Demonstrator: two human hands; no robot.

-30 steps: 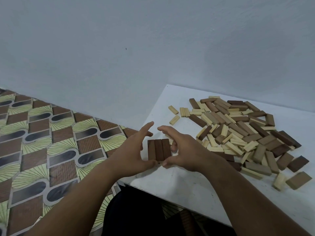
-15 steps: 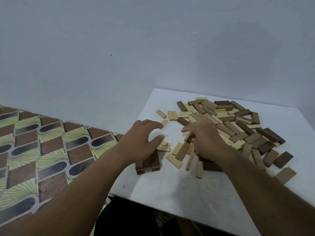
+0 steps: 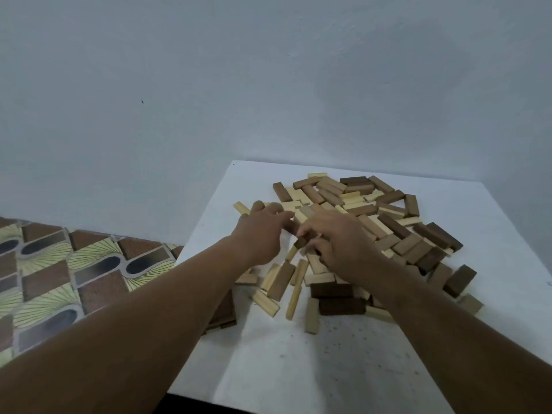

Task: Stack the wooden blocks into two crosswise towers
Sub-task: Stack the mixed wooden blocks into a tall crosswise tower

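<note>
Two hands are working at the near-left edge of the loose block pile (image 3: 367,216), which is lying scattered across the white table (image 3: 298,369). Your right hand (image 3: 337,243) is curling palm-down over the pile, its fingers (image 3: 304,234) bent in narrow and pinching the end of a dark block (image 3: 301,242) that is tilting up off the table; light blocks are lying just under and in front of that hand. Your left hand (image 3: 261,231) is reaching in just beside it, knuckles up, with the fingers (image 3: 277,216) loosely spread and resting on the light blocks at the pile's left fringe; whether they are actually gripping one, you cannot tell, since the fingertips are blurring and hiding behind the hand. Close to you, a low stack of dark blocks (image 3: 224,312) is sitting at the table's left edge, mostly hiding under your left forearm, well apart from both hands. More light blocks are lying fanned out between that stack and your right wrist, near two large dark blocks (image 3: 337,297) lying side by side. Beyond the table's left edge, the patterned floor (image 3: 74,264) is showing.
</note>
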